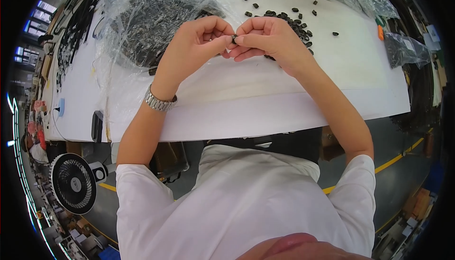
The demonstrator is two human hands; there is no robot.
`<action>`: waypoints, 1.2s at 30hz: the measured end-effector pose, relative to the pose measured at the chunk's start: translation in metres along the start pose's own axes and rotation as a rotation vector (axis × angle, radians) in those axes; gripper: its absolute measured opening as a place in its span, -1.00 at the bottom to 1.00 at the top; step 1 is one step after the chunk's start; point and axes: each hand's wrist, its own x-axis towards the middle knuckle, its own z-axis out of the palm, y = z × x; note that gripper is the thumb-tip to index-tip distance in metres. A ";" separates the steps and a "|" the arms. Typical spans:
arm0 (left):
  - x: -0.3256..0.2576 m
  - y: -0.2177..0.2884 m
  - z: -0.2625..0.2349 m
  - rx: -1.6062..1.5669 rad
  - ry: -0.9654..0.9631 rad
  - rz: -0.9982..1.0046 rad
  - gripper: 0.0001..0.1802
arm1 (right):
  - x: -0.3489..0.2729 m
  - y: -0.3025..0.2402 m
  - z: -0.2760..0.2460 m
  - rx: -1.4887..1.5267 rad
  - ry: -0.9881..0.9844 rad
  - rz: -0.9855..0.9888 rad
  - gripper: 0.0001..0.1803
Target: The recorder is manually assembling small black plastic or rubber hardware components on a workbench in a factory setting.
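Note:
Over the white table (265,98), my hands meet fingertip to fingertip. A small black piece (234,39), like a little plastic fitting, is pinched between them; its exact kind is too small to make out. My left hand (201,41), with a metal watch on its wrist, has thumb and forefinger closed at the piece. From the other side my right hand (272,39) pinches it too. Several similar loose black pieces (303,33) lie in a pile just beyond my right hand, which partly covers them. Left of my left hand, a large transparent plastic bag (151,23) contains a heap of black parts.
Black straps or cords (78,32) lie at the table's far left. A dark flat object (97,126) rests near the front left edge, above a desk fan (73,184). Transparent bags (407,50) and an orange object (380,33) are at the right.

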 end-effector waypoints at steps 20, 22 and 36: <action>-0.007 0.004 0.020 0.216 0.014 -0.028 -0.88 | -0.003 0.019 0.022 -0.670 0.239 -0.327 -0.87; -0.008 0.002 0.020 -0.028 0.056 0.042 -0.90 | -0.001 0.018 0.021 -0.841 0.310 -0.499 -0.87; 0.002 -0.008 -0.006 -0.804 -0.340 -0.112 -0.77 | -0.007 0.009 0.014 -0.782 0.254 -0.929 -0.84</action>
